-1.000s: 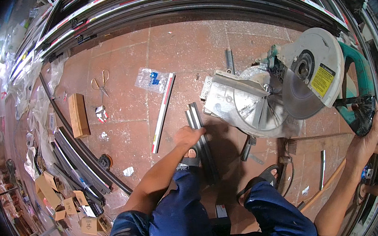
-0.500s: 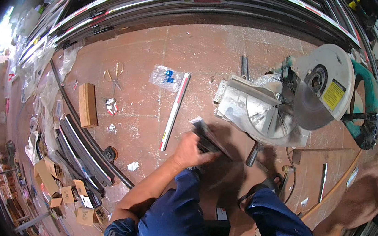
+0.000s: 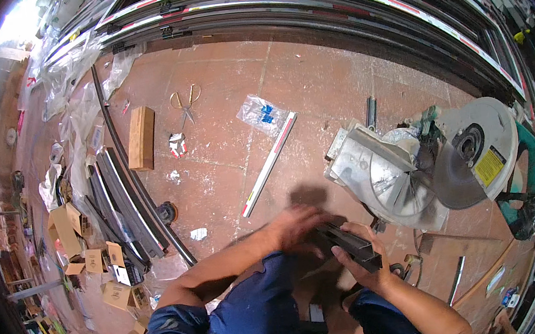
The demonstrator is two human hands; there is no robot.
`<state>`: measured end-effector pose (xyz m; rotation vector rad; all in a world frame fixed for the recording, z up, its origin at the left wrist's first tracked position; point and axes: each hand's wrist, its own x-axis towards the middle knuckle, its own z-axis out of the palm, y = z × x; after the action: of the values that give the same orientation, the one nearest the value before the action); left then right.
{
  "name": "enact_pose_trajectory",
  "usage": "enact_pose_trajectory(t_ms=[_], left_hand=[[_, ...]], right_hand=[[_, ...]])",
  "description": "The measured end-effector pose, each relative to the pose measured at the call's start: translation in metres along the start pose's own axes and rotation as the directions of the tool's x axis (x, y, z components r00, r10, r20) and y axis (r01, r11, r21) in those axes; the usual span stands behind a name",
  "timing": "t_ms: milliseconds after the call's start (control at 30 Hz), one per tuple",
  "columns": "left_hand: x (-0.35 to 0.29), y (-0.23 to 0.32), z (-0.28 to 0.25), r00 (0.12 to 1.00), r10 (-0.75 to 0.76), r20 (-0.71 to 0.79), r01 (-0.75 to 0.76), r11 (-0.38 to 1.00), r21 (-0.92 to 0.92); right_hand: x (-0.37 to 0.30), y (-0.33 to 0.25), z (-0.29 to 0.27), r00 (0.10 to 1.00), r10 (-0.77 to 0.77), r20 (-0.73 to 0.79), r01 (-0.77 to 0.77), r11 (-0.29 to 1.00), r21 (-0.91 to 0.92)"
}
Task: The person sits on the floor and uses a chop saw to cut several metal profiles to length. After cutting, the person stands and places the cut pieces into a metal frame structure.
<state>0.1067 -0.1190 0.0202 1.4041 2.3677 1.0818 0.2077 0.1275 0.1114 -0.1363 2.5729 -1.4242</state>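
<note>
A short dark metal channel profile [image 3: 351, 241] lies in my right hand [image 3: 370, 262], thumb on the near side and fingers around the far side. Its open, hollow end points toward the lower right. My left hand [image 3: 297, 227] is at the other end of the profile, above my left knee. Motion smears its fingers, so whether they grip the profile is unclear. Beyond my hands, a white-faced strip [image 3: 270, 165] rests on the floor beside a clear plastic bag [image 3: 260, 113] with small blue pieces in it.
A miter saw [image 3: 467, 146] with a round blade and guard stands on the right. Leftward are a wooden block [image 3: 141, 138], scissors [image 3: 186, 104], dark curved strips [image 3: 129, 201] and opened cardboard boxes [image 3: 69, 230]. Long profiles [image 3: 302, 0] are stacked along the far side.
My right hand has come in from the lower right and taken hold of the dark profile. The profile has tilted, its open end now toward me. The view has shifted slightly.
</note>
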Motion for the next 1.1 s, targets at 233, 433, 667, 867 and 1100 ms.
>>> enact_pose_trajectory(t_ms=[233, 433, 667, 867, 1100], left_hand=[[-0.109, -0.113, 0.03, 0.523, -0.817, -0.243, 0.833, 0.43, 0.348], [-0.122, -0.092, 0.027, 0.455, -0.888, 0.072, 0.884, 0.44, -0.161], [-0.219, 0.026, 0.021, 0.348, -0.932, -0.105, 0.715, 0.336, -0.613], [-0.255, 0.126, -0.124, 0.221, -0.827, -0.517, 0.543, 0.545, -0.639], [-0.165, 0.216, -0.313, 0.22, -0.632, -0.743, -0.505, 0.577, -0.641]], right_hand=[[-0.005, -0.003, 0.014, 0.973, -0.213, 0.087, 0.21, 0.977, 0.044], [-0.05, -0.041, -0.034, 0.978, -0.17, 0.119, 0.164, 0.984, 0.062], [-0.097, -0.168, -0.067, 0.96, -0.253, -0.119, 0.266, 0.958, 0.11], [-0.12, -0.211, -0.053, 0.884, -0.415, -0.215, 0.448, 0.883, 0.137], [-0.1, -0.229, 0.004, 0.92, -0.282, -0.273, 0.301, 0.953, 0.028]])
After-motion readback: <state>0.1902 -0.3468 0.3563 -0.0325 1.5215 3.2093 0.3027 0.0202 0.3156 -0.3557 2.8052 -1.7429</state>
